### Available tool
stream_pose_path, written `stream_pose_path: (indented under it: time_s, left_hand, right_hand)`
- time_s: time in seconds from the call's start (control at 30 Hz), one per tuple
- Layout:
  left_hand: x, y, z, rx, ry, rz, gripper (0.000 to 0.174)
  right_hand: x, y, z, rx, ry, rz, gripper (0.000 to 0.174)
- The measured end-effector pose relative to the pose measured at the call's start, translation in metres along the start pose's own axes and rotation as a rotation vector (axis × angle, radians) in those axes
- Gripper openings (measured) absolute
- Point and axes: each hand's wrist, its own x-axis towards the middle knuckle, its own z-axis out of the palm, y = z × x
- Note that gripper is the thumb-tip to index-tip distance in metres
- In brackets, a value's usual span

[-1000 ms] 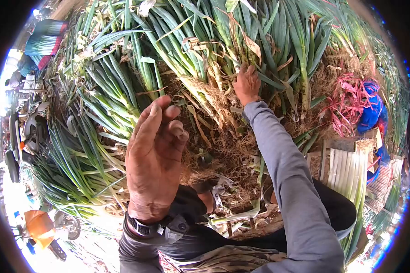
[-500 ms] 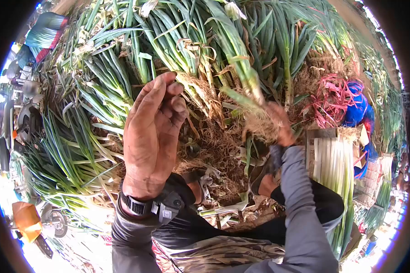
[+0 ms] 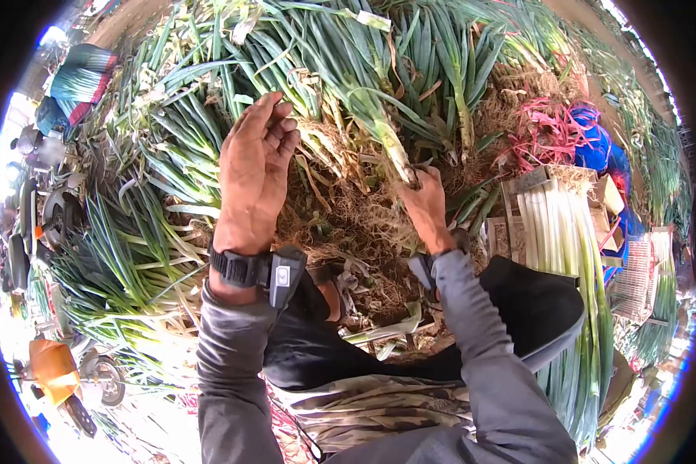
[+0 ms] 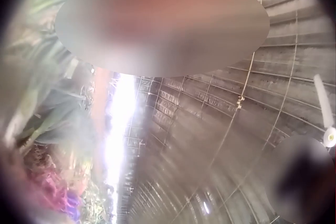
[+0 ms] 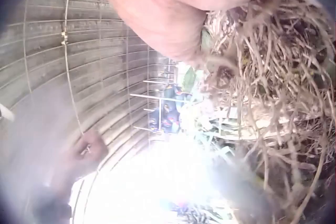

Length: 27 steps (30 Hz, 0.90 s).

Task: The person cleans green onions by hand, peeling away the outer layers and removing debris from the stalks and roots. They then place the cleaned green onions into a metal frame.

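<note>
My right hand point(image 3: 424, 203) grips a thick green onion point(image 3: 393, 147) low on its pale stalk, just above the roots. Its long leaves slant up and away over the pile. In the right wrist view, a dense tangle of brown roots point(image 5: 273, 71) hangs beside the fingers point(image 5: 173, 14). My left hand point(image 3: 255, 174) is raised in front of the pile with its fingers loosely bent and nothing in them. More unpeeled green onions point(image 3: 317, 85) with dry outer leaves lie beyond both hands.
Peeled green onions point(image 3: 553, 224) lie stacked with white ends level against a wooden frame point(image 3: 526, 182) by my right knee. Pink ties point(image 3: 545, 131) and blue material point(image 3: 591, 143) sit at the right. Loose green onions point(image 3: 124, 255) spread to the left. Root litter point(image 3: 348, 224) covers the ground between.
My right hand took hold of a green onion in the pile, swept it back toward my right knee, then moved it forward and left. The left hand stays raised, slightly farther forward.
</note>
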Motion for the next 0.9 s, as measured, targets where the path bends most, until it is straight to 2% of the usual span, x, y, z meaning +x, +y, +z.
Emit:
stream_pose_path:
  time_s: [0.07, 0.13, 0.17, 0.2, 0.27, 0.3, 0.33, 0.4, 0.43, 0.47, 0.53, 0.57, 0.63, 0.67, 0.7, 0.8, 0.87, 0.9]
  left_hand:
    - [0.009, -0.002, 0.001, 0.03, 0.078, 0.005, 0.043]
    - [0.021, -0.008, 0.003, 0.095, 0.044, -0.01, 0.078]
    - [0.027, -0.012, 0.003, 0.137, 0.042, -0.037, 0.087]
    - [0.031, -0.014, 0.007, 0.18, 0.038, -0.068, 0.095]
    - [0.038, -0.015, 0.014, 0.097, -0.174, -0.118, 0.106]
    - [0.036, -0.013, 0.021, 0.085, -0.313, -0.104, 0.111]
    - [0.037, -0.015, 0.029, 0.058, -0.336, -0.033, 0.094]
    - [0.036, -0.013, 0.037, -0.019, -0.368, 0.053, 0.071]
    - [0.032, -0.009, 0.041, -0.041, -0.328, 0.129, 0.053]
    - [0.035, -0.011, 0.033, 0.003, -0.237, 0.162, 0.05]
    - [0.031, -0.01, 0.031, 0.088, -0.231, 0.162, 0.042]
    - [0.031, -0.011, 0.033, 0.182, -0.181, 0.151, 0.038]
    - [0.039, -0.011, 0.027, 0.127, 0.008, 0.153, 0.038]
    - [0.04, -0.008, 0.021, 0.104, 0.078, 0.151, 0.038]
    - [0.044, -0.002, 0.014, 0.07, 0.042, 0.176, 0.04]
    - [0.05, 0.016, -0.001, 0.072, -0.008, 0.153, 0.051]
    - [0.053, 0.019, -0.007, 0.031, -0.034, 0.11, 0.055]
    - [0.05, 0.02, -0.011, 0.008, -0.042, 0.089, 0.057]
  right_hand:
    - [-0.011, -0.033, -0.009, 0.177, 0.067, 0.032, 0.028]
    - [-0.026, -0.056, -0.011, 0.26, 0.025, 0.053, 0.025]
    - [-0.029, -0.066, -0.013, 0.34, 0.041, -0.047, 0.026]
    - [-0.028, -0.073, -0.003, 0.576, 0.07, -0.085, 0.027]
    - [-0.024, -0.093, -0.015, 0.301, -0.041, -0.068, 0.027]
    - [-0.022, -0.088, -0.008, 0.146, 0.002, -0.262, 0.03]
    - [-0.021, -0.08, 0.003, -0.022, 0.045, -0.448, 0.033]
    - [-0.024, -0.08, 0.012, -0.079, 0.093, -0.507, 0.052]
    - [-0.027, -0.076, 0.012, -0.055, -0.009, -0.401, 0.054]
    - [-0.029, -0.071, 0.013, -0.025, -0.105, -0.297, 0.055]
    - [-0.035, -0.065, 0.019, 0.041, -0.068, -0.318, 0.06]
    - [-0.042, -0.063, 0.019, 0.029, -0.072, -0.325, 0.061]
    - [-0.042, -0.059, 0.015, 0.074, -0.115, -0.382, 0.065]
    - [-0.047, -0.044, 0.022, 0.275, -0.044, -0.204, 0.066]
    - [-0.052, -0.022, 0.039, 0.474, 0.035, -0.027, 0.066]
    - [-0.036, -0.007, 0.022, 0.883, -0.257, 0.431, 0.071]
    - [-0.045, -0.009, 0.019, 1.437, -0.465, 0.855, 0.071]
    - [-0.047, -0.023, 0.018, 1.202, -0.446, 0.749, 0.071]
